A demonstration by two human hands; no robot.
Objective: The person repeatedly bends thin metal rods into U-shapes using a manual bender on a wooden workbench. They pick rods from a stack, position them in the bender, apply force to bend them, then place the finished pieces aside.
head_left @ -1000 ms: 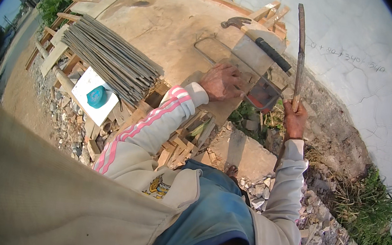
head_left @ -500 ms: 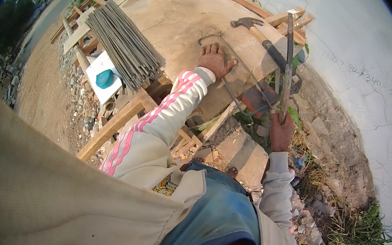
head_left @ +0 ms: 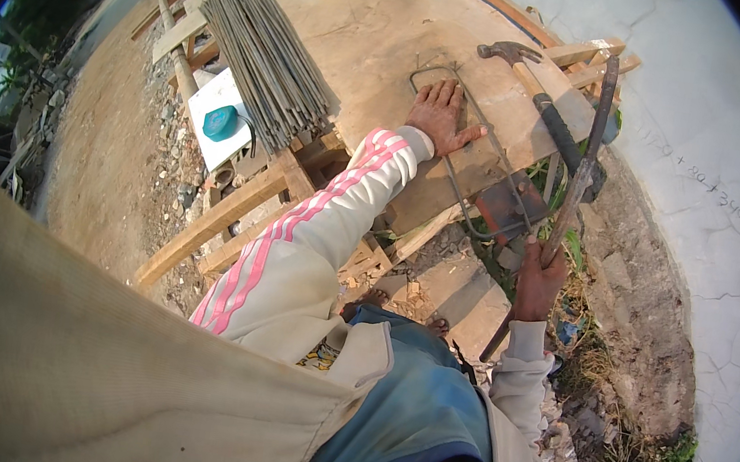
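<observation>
Pressing bent rebar loop (head_left: pixel 469 165) flat on desk (head_left: pixel 369 32), left hand (head_left: pixel 441 116) open; right hand (head_left: pixel 538 278) gripping iron bar (head_left: pixel 579 180).

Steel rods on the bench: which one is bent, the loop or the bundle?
The thin rod loop under the left hand is bent into a rounded rectangle lying flat on the plywood top. The rods in the bundle to its left are all straight.

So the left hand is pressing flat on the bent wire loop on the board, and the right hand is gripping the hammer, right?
Not quite. In the head view the right hand grips a long metal bar, not the hammer, which lies untouched on the board. The left hand does press flat on the bent wire loop.
</observation>
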